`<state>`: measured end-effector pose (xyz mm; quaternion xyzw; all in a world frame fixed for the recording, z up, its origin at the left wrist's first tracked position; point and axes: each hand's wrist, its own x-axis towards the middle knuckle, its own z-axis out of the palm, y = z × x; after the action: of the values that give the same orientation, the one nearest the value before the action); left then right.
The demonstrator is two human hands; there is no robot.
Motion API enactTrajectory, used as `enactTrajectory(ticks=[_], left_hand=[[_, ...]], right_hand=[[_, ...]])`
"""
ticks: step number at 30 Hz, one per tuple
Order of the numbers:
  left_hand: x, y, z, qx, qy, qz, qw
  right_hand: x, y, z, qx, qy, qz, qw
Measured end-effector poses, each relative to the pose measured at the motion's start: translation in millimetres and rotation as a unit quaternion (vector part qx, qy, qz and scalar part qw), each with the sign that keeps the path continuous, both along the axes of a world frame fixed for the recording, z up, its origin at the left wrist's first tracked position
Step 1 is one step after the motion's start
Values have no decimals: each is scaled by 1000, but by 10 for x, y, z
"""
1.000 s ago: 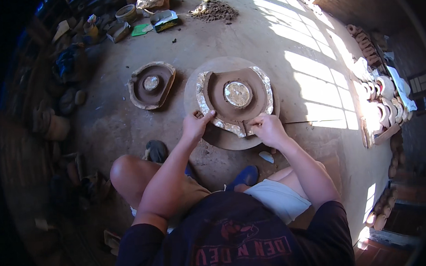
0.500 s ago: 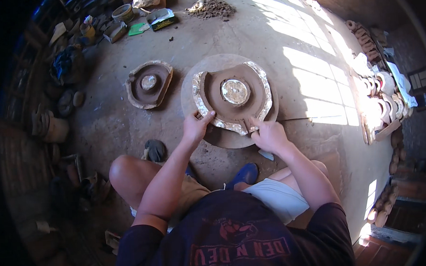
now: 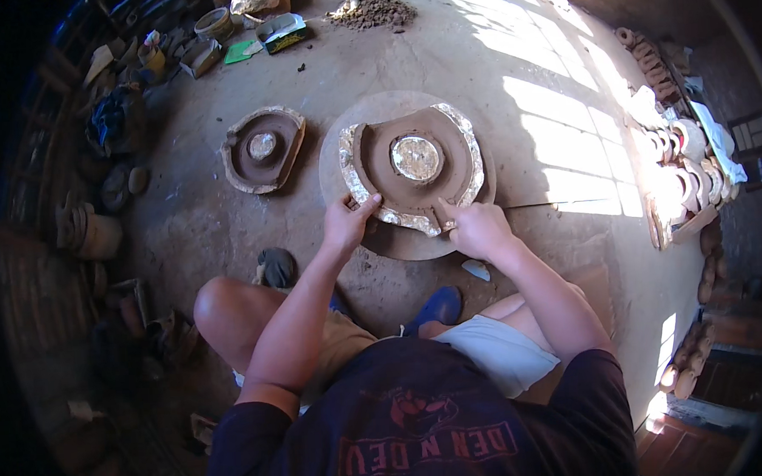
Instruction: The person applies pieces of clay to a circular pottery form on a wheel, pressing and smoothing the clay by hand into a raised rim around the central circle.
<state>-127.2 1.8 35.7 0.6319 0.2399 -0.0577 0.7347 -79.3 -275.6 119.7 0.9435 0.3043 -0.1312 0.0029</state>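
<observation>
In front of me a round plaster mould (image 3: 477, 170), its pale rim mottled with brown, lies on a round board (image 3: 333, 146). Brown clay (image 3: 382, 174) lines its inside around a whitish round core (image 3: 417, 158). The rim has a wide gap at the far side and a narrow notch at the near right. My left hand (image 3: 345, 227) is closed on the near-left rim, thumb on top, the other fingers partly hidden. At the notch, my right hand (image 3: 480, 230) has its index fingertip on the clay, thumb by the rim and remaining fingers curled.
A smaller clay-lined mould (image 3: 233, 168) lies on the floor to the left. A pale shard (image 3: 476, 270) and a dark cloth bundle (image 3: 276, 268) are near my feet. Crumbled clay (image 3: 375, 13) is heaped far off; curved clay pieces (image 3: 689, 186) stand at the right.
My right index finger has shifted slightly farther in over the clay at the notch. My left hand keeps its hold on the rim. The whole view has shifted slightly.
</observation>
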Motion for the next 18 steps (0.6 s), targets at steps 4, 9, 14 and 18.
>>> enactTrajectory(ticks=[4,9,14,18], left_hand=[[0,18,-16,35,-21,12,999],[1,53,14,12,27,-20,999],[-7,-15,73,21,1,-1,1000],[1,49,-12,27,16,-4,999]], right_hand=[[-168,-39,50,-19,23,8,1000],[148,111,340,21,90,-137,986],[263,83,-6,68,161,-144,974],[186,421,25,114,242,-147,952]])
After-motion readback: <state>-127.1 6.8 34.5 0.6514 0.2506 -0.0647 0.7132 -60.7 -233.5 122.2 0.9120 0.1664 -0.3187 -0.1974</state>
